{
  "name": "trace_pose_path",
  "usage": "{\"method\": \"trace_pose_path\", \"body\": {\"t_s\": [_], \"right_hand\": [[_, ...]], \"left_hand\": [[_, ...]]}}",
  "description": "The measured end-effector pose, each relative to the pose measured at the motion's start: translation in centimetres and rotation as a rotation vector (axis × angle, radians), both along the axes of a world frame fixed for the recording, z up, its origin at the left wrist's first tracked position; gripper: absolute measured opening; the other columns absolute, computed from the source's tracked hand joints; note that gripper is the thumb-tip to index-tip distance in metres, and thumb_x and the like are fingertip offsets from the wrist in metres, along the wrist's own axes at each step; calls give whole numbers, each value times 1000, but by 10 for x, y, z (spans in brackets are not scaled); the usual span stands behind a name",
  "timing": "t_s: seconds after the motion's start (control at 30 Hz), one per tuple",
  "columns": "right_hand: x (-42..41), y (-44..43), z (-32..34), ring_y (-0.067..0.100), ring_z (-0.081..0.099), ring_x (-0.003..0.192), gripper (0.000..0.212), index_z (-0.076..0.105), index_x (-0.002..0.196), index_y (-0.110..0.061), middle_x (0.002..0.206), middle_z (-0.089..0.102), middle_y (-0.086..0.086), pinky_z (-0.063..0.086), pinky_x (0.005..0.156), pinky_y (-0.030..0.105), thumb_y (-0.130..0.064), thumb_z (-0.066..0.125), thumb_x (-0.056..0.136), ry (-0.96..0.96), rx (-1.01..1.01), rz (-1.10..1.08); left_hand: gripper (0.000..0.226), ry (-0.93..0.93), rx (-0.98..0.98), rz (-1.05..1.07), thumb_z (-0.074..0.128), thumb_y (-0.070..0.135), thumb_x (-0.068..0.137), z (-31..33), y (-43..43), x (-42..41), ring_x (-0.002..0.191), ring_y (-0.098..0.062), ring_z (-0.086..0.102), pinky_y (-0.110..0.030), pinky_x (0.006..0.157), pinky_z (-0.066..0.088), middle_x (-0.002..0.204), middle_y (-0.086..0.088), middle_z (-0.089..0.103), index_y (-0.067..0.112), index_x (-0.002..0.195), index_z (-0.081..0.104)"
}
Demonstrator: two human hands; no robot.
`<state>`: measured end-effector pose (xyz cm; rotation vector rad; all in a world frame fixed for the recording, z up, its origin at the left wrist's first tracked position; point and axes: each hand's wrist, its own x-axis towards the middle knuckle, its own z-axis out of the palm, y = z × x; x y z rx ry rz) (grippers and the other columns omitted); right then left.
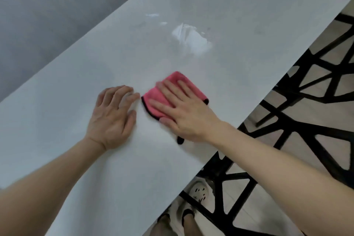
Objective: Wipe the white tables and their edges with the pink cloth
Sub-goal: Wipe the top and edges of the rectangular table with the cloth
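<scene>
White and glossy, the desk [239, 2] is stretching slantwise across your view. A dull grey surface [47, 15] is lying beyond the desk's far edge, and a black lattice frame [306, 130] over pale flooring is showing past its near edge, where your shoes [199, 191] are standing too. You are working on the top-wiping step. Your right hand [187, 115] is pressing the pink cloth [153, 97] flat onto the desk, about midway across its width, with the fingers [172, 90] lying straight and spread on the fabric, not curling round it. Your left hand [113, 119] is resting on the desk, fingers loosely bent and grasping nothing. A shiny streaked patch [191, 38] is gleaming further up the desk; whether it is wetness or glare I cannot tell. By my judgement the next move is calling for an even-pressured sweep toward that patch, then for taking the cloth along the desk's edges.
</scene>
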<state>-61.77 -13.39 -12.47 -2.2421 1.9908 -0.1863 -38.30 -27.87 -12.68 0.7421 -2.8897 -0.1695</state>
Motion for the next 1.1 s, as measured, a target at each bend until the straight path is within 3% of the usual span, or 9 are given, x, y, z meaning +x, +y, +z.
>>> {"method": "trace_pose_path", "body": {"t_s": [0.1,0.3,0.5,0.63,0.7,0.83,0.9,1.03,1.1], "right_hand": [[-42,-22,7,28,15,167,64,41,165,-36,179,22,9,7,136,51,-65,40,108,38,-12,205],[-152,-58,5,47,26,160,71,37,166,-13,169,34,28,12,132,61,-55,28,108,84,-94,-695],[-40,-36,8,31,13,167,73,34,167,-38,179,20,10,2,136,48,-75,40,105,70,-34,202],[-167,-80,17,30,7,167,81,29,170,-30,181,10,11,-2,135,49,-77,25,103,57,45,-607],[-146,-97,13,34,6,167,80,26,171,-22,179,10,18,0,135,54,-68,21,106,66,10,-766],[-4,-89,9,28,10,168,66,28,171,-29,180,14,11,5,136,50,-58,31,112,45,-19,36],[-22,-87,13,24,7,168,64,26,170,-34,181,13,6,4,136,47,-60,31,112,71,-11,138],[-156,-112,12,31,8,167,79,20,173,-27,180,12,16,3,135,52,-67,15,105,62,33,-732],[-134,-133,14,38,13,165,80,23,172,-16,177,16,22,1,135,53,-62,15,106,50,-8,-924]], "left_hand": [[50,-2,-3,5,51,30,98,-1,-1,0,138,-44,52,-58,120,35,147,-16,57,7,141,63],[49,37,-9,7,52,28,98,-3,-1,-2,137,-43,53,-59,119,36,146,-17,58,5,140,65],[51,22,5,-4,50,30,99,-2,-2,-1,139,-45,53,-60,120,35,147,-17,58,6,142,64],[50,47,15,-2,53,29,98,-5,-2,-1,141,-43,53,-61,121,35,147,-16,59,6,140,66],[50,44,25,2,55,29,97,-6,-3,0,141,-42,53,-60,122,34,148,-16,59,6,140,67],[45,49,45,-1,60,25,98,0,1,-1,140,-41,56,-60,122,35,143,-15,64,6,137,69],[34,81,73,-14,64,20,98,6,3,-1,135,-40,60,-58,119,39,136,-14,67,4,127,72],[24,208,47,60,62,19,102,21,-39,-1,131,-38,61,-53,113,44,131,-13,67,5,120,71],[31,209,15,236,57,23,104,18,-78,-2,136,-38,54,-52,117,39,139,-13,62,6,129,66]]}}
